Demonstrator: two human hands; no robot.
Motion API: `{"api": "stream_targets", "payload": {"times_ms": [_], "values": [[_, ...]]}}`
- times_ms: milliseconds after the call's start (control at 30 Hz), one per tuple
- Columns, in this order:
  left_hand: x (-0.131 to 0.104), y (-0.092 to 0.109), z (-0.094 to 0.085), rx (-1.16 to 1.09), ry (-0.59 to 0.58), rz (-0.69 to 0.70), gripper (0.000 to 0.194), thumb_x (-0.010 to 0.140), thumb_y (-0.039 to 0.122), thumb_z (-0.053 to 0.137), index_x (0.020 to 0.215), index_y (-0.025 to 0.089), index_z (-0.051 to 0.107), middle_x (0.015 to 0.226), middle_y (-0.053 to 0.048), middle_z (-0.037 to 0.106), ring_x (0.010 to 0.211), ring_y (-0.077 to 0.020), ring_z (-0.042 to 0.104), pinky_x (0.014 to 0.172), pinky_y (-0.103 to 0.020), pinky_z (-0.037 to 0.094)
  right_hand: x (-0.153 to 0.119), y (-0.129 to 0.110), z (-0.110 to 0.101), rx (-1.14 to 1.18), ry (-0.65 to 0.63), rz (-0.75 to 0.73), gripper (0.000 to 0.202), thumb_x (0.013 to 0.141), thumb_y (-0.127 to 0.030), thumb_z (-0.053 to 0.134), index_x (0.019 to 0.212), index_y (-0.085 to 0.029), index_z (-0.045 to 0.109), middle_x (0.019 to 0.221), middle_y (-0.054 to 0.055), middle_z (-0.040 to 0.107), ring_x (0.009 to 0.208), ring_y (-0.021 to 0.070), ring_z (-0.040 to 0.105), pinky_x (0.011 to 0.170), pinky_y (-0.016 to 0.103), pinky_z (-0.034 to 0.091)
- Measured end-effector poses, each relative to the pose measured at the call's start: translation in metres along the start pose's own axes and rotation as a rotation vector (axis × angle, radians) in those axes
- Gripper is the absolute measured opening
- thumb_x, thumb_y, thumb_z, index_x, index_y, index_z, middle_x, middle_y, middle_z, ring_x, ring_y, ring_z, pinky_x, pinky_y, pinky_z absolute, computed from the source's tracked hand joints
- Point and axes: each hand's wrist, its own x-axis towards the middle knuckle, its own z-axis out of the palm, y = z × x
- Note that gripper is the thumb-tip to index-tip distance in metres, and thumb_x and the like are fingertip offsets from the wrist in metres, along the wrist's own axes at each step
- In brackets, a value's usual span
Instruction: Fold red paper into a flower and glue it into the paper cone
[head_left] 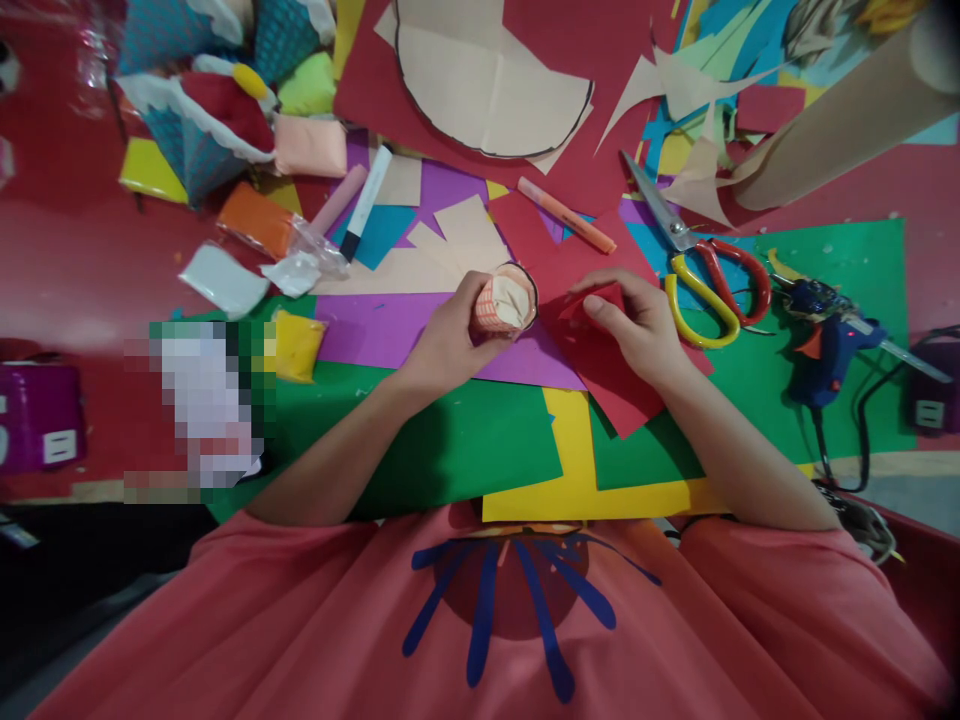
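Note:
A small round orange-and-white patterned cup (504, 303) with a cream inside is held in my left hand (454, 340), its fingers wrapped round the side and its opening tilted up. My right hand (637, 325) pinches a small piece of red paper (600, 302) between thumb and fingers, a little to the right of the cup. Beneath that hand lies a larger red sheet (622, 395). Purple paper (367, 325) spreads under the left hand. Just right of the right hand are scissors (679, 235) with one yellow and one red handle, blades apart.
A blue glue gun (825, 365) with its cord rests at the right on green paper (877, 260). A cardboard tube (840, 125) stands at the upper right. Markers (367, 205), clay packets (311, 148) and patterned cones (195, 140) lie upper left. A cream cutout (487, 85) is at the top.

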Motion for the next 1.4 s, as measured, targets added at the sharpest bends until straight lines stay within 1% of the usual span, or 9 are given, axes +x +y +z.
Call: {"api": "stream_targets", "payload": {"times_ms": [167, 367, 467, 633, 833, 933, 1100, 1200, 1400], "values": [[0.0, 0.003, -0.002, -0.03, -0.055, 0.02, 0.043, 0.076, 0.032, 0.065, 0.113, 0.017, 0.049, 0.104, -0.007, 0.064, 0.098, -0.0217, 0.063, 0.086, -0.032, 0.053, -0.002, 0.0, 0.0, 0.051, 0.008, 0.018, 0.028, 0.092, -0.051, 0.054, 0.093, -0.025, 0.063, 0.087, 0.001, 0.069, 0.071, 0.0152, 0.067, 0.07, 0.033, 0.059], [-0.001, 0.008, -0.004, -0.022, -0.15, 0.037, 0.04, 0.076, 0.025, 0.064, 0.112, 0.018, 0.049, 0.104, -0.005, 0.065, 0.094, -0.0191, 0.064, 0.081, -0.028, 0.053, -0.008, 0.002, 0.002, -0.046, 0.054, -0.089, 0.031, 0.095, -0.054, 0.045, 0.113, -0.03, 0.051, 0.111, 0.006, 0.066, 0.102, 0.0222, 0.068, 0.083, 0.04, 0.059], [-0.002, 0.01, -0.004, -0.013, -0.167, 0.035, 0.041, 0.076, 0.024, 0.064, 0.113, 0.018, 0.048, 0.105, -0.006, 0.065, 0.094, -0.0195, 0.065, 0.08, -0.028, 0.052, -0.011, 0.004, 0.002, -0.058, 0.062, -0.138, 0.027, 0.097, -0.051, 0.04, 0.111, -0.029, 0.048, 0.11, 0.006, 0.066, 0.102, 0.0223, 0.068, 0.085, 0.043, 0.059], [-0.003, 0.014, -0.003, -0.091, -0.208, 0.054, 0.039, 0.08, 0.028, 0.06, 0.115, 0.018, 0.047, 0.11, -0.008, 0.064, 0.099, -0.0204, 0.065, 0.083, -0.029, 0.053, -0.011, -0.003, 0.002, -0.051, 0.091, -0.3, 0.008, 0.094, -0.033, 0.053, 0.101, -0.029, 0.05, 0.117, 0.004, 0.065, 0.105, 0.0217, 0.067, 0.09, 0.045, 0.058], [-0.004, 0.016, -0.002, -0.093, -0.205, 0.042, 0.04, 0.08, 0.031, 0.059, 0.115, 0.018, 0.047, 0.113, -0.008, 0.064, 0.101, -0.0209, 0.065, 0.082, -0.029, 0.053, -0.01, -0.01, -0.001, -0.261, 0.146, -0.44, 0.021, 0.09, -0.022, 0.058, 0.107, -0.034, 0.059, 0.125, 0.005, 0.06, 0.116, 0.0246, 0.06, 0.096, 0.048, 0.055], [-0.004, 0.015, -0.002, -0.066, -0.187, 0.012, 0.04, 0.079, 0.032, 0.061, 0.113, 0.018, 0.047, 0.109, -0.008, 0.065, 0.097, -0.0206, 0.065, 0.079, -0.029, 0.052, -0.009, -0.009, -0.004, -0.361, 0.208, -0.514, 0.023, 0.09, -0.027, 0.06, 0.112, -0.034, 0.064, 0.115, 0.007, 0.06, 0.106, 0.025, 0.061, 0.084, 0.046, 0.058], [-0.002, 0.012, -0.001, -0.061, -0.093, -0.009, 0.037, 0.078, 0.03, 0.062, 0.111, 0.019, 0.047, 0.099, -0.005, 0.066, 0.086, -0.0171, 0.064, 0.073, -0.026, 0.052, -0.006, -0.006, -0.01, -0.397, 0.189, -0.334, 0.025, 0.095, -0.042, 0.049, 0.11, -0.033, 0.067, 0.117, 0.008, 0.061, 0.115, 0.0287, 0.059, 0.097, 0.053, 0.051], [0.0, 0.008, -0.001, -0.083, -0.014, -0.007, 0.033, 0.078, 0.028, 0.061, 0.106, 0.019, 0.048, 0.093, -0.003, 0.065, 0.082, -0.0152, 0.063, 0.071, -0.025, 0.052, -0.003, -0.004, -0.015, -0.373, 0.113, -0.259, 0.025, 0.091, -0.046, 0.055, 0.107, -0.031, 0.068, 0.121, 0.008, 0.062, 0.12, 0.0309, 0.056, 0.104, 0.056, 0.046], [0.001, 0.005, -0.002, -0.086, 0.031, -0.032, 0.031, 0.078, 0.026, 0.061, 0.106, 0.02, 0.047, 0.09, -0.002, 0.065, 0.082, -0.0154, 0.064, 0.074, -0.029, 0.054, 0.002, -0.008, -0.028, -0.334, 0.115, -0.241, 0.021, 0.091, -0.033, 0.055, 0.107, -0.029, 0.068, 0.107, 0.007, 0.067, 0.102, 0.0245, 0.064, 0.089, 0.046, 0.056]]}}
